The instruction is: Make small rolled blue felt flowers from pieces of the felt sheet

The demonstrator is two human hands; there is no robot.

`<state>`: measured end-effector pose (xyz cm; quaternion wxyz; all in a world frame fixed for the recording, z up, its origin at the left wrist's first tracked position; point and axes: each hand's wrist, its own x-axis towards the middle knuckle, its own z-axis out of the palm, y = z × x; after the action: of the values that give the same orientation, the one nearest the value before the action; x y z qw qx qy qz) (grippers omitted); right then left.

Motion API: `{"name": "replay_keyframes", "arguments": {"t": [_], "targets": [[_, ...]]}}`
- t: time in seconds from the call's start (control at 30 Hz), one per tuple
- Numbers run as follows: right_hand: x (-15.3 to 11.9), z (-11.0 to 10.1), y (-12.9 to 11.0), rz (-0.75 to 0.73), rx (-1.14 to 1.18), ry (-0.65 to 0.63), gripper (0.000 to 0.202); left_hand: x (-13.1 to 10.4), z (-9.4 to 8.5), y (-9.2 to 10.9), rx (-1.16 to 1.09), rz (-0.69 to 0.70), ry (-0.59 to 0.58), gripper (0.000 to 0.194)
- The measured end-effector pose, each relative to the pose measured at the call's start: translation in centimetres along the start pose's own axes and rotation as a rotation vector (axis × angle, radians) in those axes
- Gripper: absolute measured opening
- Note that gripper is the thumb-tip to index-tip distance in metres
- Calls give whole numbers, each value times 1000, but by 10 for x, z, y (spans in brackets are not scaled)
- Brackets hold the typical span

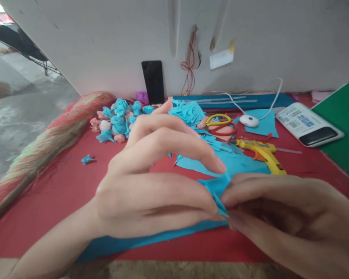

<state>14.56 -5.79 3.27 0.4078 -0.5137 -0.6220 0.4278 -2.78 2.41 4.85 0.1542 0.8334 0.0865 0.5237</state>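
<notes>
A small piece of blue crepe paper (218, 186) is pinched between my two hands, low in the head view. My left hand (159, 182) comes from the left, its thumb and forefinger closed on the paper's left part, other fingers curved above it. From the right, my right hand (285, 213) has its thumb and fingertips pressed on the other side. The fingertips hide much of the folded paper. Under my left hand a longer blue strip (113, 246) lies along the table's front.
Behind my hands are blue paper scraps (189, 112), scissors (221, 124) and a yellow glue gun (261, 151). Finished paper flowers (119, 120) sit at back left, near a black phone (153, 82) against the wall. A fringed roll (46, 143) borders the red tabletop (61, 193).
</notes>
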Motion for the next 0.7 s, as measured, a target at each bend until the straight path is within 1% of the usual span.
{"name": "replay_keyframes", "arguments": {"t": [0.1, 0.2, 0.27, 0.37, 0.4, 0.5, 0.7], "targets": [[3, 1, 0, 9, -8, 5, 13, 1, 0, 1, -29, -6, -19, 29], [3, 3, 0, 0, -3, 1, 14, 2, 0, 1, 82, 22, -63, 27], [1, 7, -1, 1, 4, 46, 16, 0, 0, -1, 127, 68, -93, 23], [-4, 12, -4, 19, -23, 151, 14, -3, 0, -6, 96, 158, -135, 18], [-5, 13, -4, 15, -46, 172, 11, -4, 0, -7, 95, 146, -138, 18], [-5, 16, -1, -42, -116, 211, 8, -6, -1, -9, 99, 123, -150, 16], [-3, 17, 9, -201, -168, 298, 7, -4, 0, -9, 92, 185, -156, 20]]}}
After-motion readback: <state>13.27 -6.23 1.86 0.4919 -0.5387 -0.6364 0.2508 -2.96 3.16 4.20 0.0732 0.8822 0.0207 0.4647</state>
